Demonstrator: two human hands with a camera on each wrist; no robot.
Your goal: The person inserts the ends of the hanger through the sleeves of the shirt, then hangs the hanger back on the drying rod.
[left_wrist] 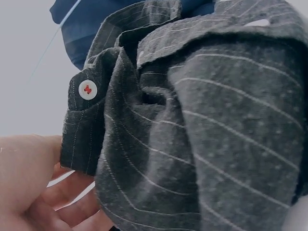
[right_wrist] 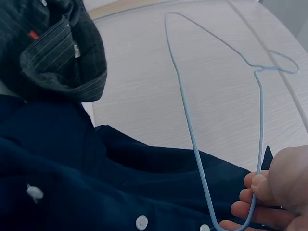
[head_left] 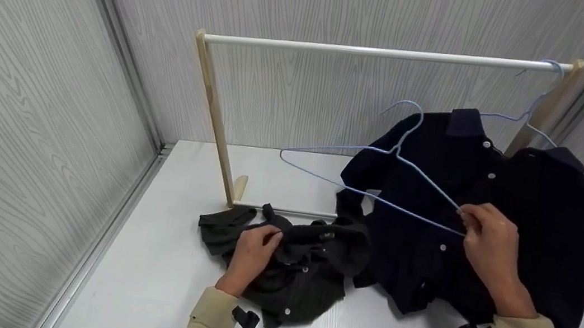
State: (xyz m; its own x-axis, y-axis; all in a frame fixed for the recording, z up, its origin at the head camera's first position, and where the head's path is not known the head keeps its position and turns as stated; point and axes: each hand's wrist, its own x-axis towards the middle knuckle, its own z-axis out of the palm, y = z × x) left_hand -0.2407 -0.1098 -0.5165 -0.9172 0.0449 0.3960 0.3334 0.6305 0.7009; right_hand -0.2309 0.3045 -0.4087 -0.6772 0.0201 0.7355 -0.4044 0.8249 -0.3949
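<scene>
A dark grey pinstriped shirt (head_left: 308, 296) with white buttons lies bunched on the table. My left hand (head_left: 253, 255) pinches its cloth near the collar; in the left wrist view the fingers go behind a buttoned edge of the shirt (left_wrist: 144, 144). My right hand (head_left: 492, 247) holds a light blue wire hanger (head_left: 345, 186) by one end, its hook pointing up and away. In the right wrist view thumb and fingers close round the hanger (right_wrist: 185, 103). Behind that hand hangs a navy shirt (head_left: 416, 203) with white buttons.
A clothes rack with a white bar (head_left: 385, 53) and wooden posts (head_left: 214, 108) stands at the back of the white table (head_left: 141, 279). Another blue hanger (head_left: 527, 113) at the bar's right end carries the navy shirt. Grey wood-patterned panels (head_left: 24, 95) enclose the table.
</scene>
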